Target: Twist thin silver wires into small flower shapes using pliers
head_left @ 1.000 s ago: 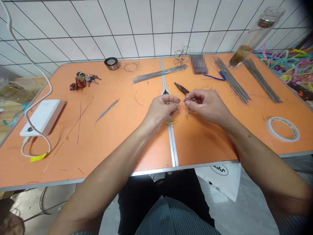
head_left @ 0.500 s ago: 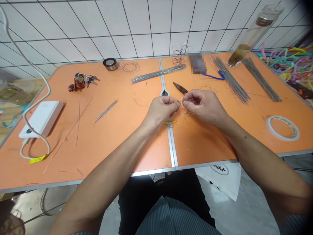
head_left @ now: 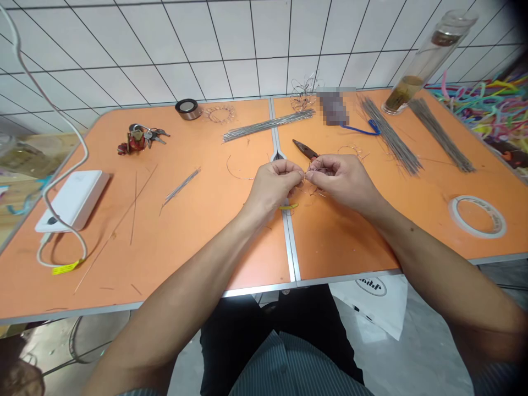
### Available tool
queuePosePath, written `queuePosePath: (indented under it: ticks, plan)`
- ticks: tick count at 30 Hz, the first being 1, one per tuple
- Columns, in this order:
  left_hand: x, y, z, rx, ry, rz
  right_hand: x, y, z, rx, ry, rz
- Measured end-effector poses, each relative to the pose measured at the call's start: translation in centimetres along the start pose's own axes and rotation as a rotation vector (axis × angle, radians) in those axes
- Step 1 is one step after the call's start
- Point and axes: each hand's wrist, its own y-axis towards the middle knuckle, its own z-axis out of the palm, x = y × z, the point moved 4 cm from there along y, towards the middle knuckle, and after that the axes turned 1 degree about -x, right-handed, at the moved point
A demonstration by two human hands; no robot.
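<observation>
Small craft workshop for wire work. An orange folding worktop [head_left: 165, 236] stands against a white tiled wall [head_left: 165, 49]. On the worktop: bundles of straight cut wire [head_left: 267, 125], pliers [head_left: 306, 149], a tape roll [head_left: 477, 216] near the right edge, and finished wire rings [head_left: 220, 113] at the back. Coloured pipe cleaners [head_left: 487, 104] lie beyond the right end.

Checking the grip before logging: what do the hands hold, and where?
Both the left hand and right hand pinch a thin wire piece by its ends, at the fingertips.
</observation>
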Motion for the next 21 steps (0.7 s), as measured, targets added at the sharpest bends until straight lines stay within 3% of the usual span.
queuePosePath:
  ticks: [5,10,13,17,21]
  plan:
    - [-0.2,0.0,-0.2,-0.001,0.026,0.057,0.3,0.0,0.0,0.014,0.029,-0.035]
    - [-0.4,-0.3,0.1,0.010,0.013,0.040,0.3,-0.2,0.0,-0.043,-0.079,-0.110]
    - [0.2,-0.2,0.2,-0.002,-0.075,-0.063,0.4,-0.4,-0.1,-0.126,-0.169,-0.146]
    - [1.0,0.0,0.5,0.020,-0.229,-0.198,0.1,-0.5,0.0,-0.196,-0.155,-0.071]
    - [1.3,-0.3,1.2,0.048,-0.428,-0.436,0.1,-0.8,0.2,-0.309,-0.265,-0.140]
